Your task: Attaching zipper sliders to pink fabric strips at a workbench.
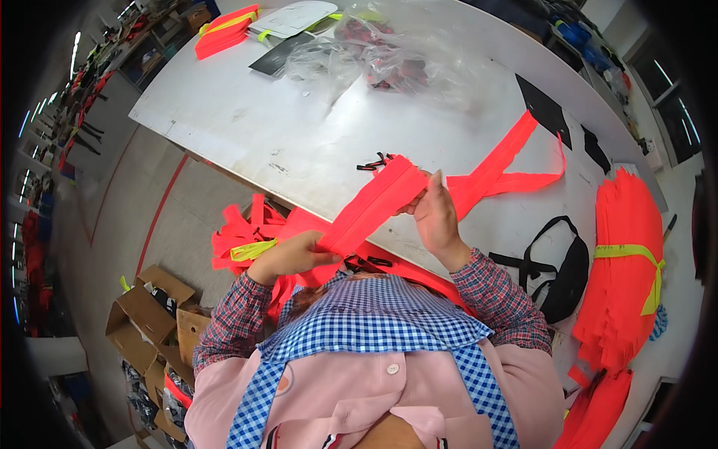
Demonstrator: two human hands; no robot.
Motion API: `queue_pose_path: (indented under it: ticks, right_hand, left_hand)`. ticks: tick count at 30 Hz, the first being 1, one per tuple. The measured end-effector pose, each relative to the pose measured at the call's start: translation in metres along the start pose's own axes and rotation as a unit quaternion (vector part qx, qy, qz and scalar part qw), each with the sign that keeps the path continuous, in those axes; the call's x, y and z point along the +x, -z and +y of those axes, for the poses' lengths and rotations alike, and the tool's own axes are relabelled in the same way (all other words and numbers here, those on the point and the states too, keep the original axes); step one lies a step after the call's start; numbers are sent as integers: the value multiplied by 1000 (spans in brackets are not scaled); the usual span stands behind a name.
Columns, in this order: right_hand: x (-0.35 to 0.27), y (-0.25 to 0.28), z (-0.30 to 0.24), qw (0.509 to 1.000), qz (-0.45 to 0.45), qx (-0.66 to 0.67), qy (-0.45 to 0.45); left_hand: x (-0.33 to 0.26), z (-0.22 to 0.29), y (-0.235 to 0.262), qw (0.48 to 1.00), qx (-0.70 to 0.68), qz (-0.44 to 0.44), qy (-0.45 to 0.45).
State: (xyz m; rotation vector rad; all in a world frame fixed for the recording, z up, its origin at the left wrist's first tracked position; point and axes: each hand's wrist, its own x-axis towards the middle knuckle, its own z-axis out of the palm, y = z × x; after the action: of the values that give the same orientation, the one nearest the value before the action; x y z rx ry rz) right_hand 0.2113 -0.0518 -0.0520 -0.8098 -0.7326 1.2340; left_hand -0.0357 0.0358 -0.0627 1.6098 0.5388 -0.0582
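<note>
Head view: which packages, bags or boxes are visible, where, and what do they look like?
Clear crinkled plastic bags: far table end, holding dark red items.
Open brown cardboard boxes: floor, lower left, flaps up.
White flat oval card: far table edge, beside the bags.
No screens visible.

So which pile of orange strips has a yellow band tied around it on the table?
The big stack of orange strips at the table's right end, tied with a yellow-green band. The orange strips in the hands are unbanded.

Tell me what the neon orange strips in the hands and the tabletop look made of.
The neon orange strips, pinched by the left hand and right hand, look like matte woven fabric tape, since they bend limply. The pale grey tabletop looks like hard painted board or laminate: smooth, scuffed, slightly glossy.
</note>
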Motion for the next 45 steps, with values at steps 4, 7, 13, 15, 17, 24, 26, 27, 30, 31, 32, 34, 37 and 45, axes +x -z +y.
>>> queue_pose_path:
  ticks: [4, 7, 13, 15, 17, 24, 26, 27, 30, 31, 32, 34, 37, 45]
  right_hand:
    - [-6, 34, 19, 951, -17, -305, -40]
    - [-6, 66, 23, 907, -3, -420, 30]
    - [-37, 159, 15, 636, -64, -766, 67]
    - [-37, 168, 4, 567, -50, -821, 46]
    - [-30, 154, 3, 723, 19, -690, 37]
    - [0, 34, -30, 979, 3, -202, 6]
    - [-1, 22, -22, 982, -13, -189, 12]
    - [-4, 13, -21, 974, -30, -226, -11]
    - [-12, -9, -21, 955, -71, -285, -32]
    - [-14, -16, -24, 943, -85, -323, 2]
    - [-16, -21, -23, 927, -98, -360, 37]
    - [-17, -22, -19, 919, -104, -375, 60]
    - [-19, -25, -11, 919, -110, -368, 89]
    - [-35, -30, 43, 979, -13, -203, 29]
  left_hand:
    - [5, 11, -11, 999, 42, -20, 24]
    - [9, 17, -19, 998, -51, 13, 21]
    - [6, 19, -21, 995, -80, 65, 1]
    - [6, 20, -21, 995, -73, 64, 18]
    - [10, 20, -23, 995, -74, 62, 16]
    - [13, 7, -28, 997, -68, 26, -19]
    - [14, 28, -32, 996, -62, 61, -27]
    - [13, 39, -34, 994, -55, 94, -35]
    - [22, 60, -38, 968, -93, 187, -140]
    - [22, 64, -39, 960, -45, 227, -156]
    - [20, 65, -38, 959, -46, 232, -154]
    - [19, 67, -39, 951, 36, 257, -171]
    - [15, 67, -41, 915, 197, 307, -173]
    - [23, 39, -56, 788, 337, 396, -329]
